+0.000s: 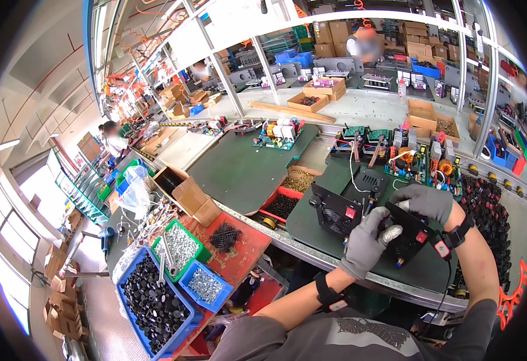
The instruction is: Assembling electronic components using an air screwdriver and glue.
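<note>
Both my hands wear grey gloves and work at a black metal panel (pixel 412 236) with a red switch, held tilted over the green board. My right hand (pixel 427 203) grips the panel's upper edge. In front of its left side, my left hand (pixel 369 245) is closed, thumb and fingers pressed together; what lies between them is hidden. Just left stands a second black panel (pixel 334 212) with a round fan grille and a red switch. Behind my hands are circuit boards (pixel 405 157) with coils and green parts.
A red bin of dark screws (pixel 280 206) and a box of brass-coloured screws (pixel 298 180) sit left of the panels. Further left are a blue crate of black knobs (pixel 155 304), a green tray (pixel 180 249) and a wrench (pixel 169 256). Black parts (pixel 486 222) pile up at right.
</note>
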The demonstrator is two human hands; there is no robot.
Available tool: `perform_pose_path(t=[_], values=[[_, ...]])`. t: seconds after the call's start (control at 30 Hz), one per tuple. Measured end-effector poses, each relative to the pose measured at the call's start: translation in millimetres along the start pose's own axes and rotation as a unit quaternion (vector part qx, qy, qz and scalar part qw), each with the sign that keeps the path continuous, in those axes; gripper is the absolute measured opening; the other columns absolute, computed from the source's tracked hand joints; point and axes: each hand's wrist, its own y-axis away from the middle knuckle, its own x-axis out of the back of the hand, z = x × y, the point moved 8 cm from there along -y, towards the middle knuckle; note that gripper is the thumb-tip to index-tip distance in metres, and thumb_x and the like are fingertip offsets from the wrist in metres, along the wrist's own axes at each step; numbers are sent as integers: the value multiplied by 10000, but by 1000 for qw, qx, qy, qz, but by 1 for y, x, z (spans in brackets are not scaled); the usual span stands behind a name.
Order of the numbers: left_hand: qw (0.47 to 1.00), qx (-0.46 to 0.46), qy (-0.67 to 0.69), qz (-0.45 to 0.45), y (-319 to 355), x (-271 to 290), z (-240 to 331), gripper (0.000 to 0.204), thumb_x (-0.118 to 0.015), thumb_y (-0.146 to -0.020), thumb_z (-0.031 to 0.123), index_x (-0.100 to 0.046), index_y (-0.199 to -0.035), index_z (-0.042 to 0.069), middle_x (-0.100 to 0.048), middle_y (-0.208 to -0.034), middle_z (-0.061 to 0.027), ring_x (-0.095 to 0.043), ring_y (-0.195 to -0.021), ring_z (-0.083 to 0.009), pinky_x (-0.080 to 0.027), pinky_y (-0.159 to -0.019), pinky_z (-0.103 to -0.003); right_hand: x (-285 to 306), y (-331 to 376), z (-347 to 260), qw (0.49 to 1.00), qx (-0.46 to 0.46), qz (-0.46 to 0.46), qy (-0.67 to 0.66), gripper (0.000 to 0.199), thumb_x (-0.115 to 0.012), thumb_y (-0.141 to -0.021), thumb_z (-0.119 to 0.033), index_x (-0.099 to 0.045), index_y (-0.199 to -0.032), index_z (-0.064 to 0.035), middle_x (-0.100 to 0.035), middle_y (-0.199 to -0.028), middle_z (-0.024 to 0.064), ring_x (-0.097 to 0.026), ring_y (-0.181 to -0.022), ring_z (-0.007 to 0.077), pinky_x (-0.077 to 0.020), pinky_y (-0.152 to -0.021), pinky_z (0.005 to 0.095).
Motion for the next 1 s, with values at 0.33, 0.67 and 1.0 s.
perform_pose_path(t=[0.33,0.67,1.0], values=[[916,-306,-258,11,8,2,48,329,-720,-868,139,-613,-1173,76,-581,-1168,-75,-611,-980,-276,-527,-807,-395,2,2,6,997,-43,61,29,456,-544,-984,-414,-666,-1219,-42,-718,-1036,123,-666,-924,216,-522,-864,331],[985,151,69,-37,3,-1,-4,461,-711,-929,218,-488,-1278,13,-647,-980,-43,-616,-769,-82,-539,-656,-231,2,14,13,987,-150,48,-40,467,-612,-834,-314,-667,-1201,-30,-688,-1054,124,-652,-883,200,-526,-767,327],[965,-159,-207,31,0,2,38,269,-707,-857,43,-648,-1117,75,-615,-1073,-88,-641,-891,-246,-537,-734,-347,0,2,3,996,68,39,34,251,-579,-862,-48,-636,-1096,19,-690,-940,116,-619,-840,174,-500,-786,326]])
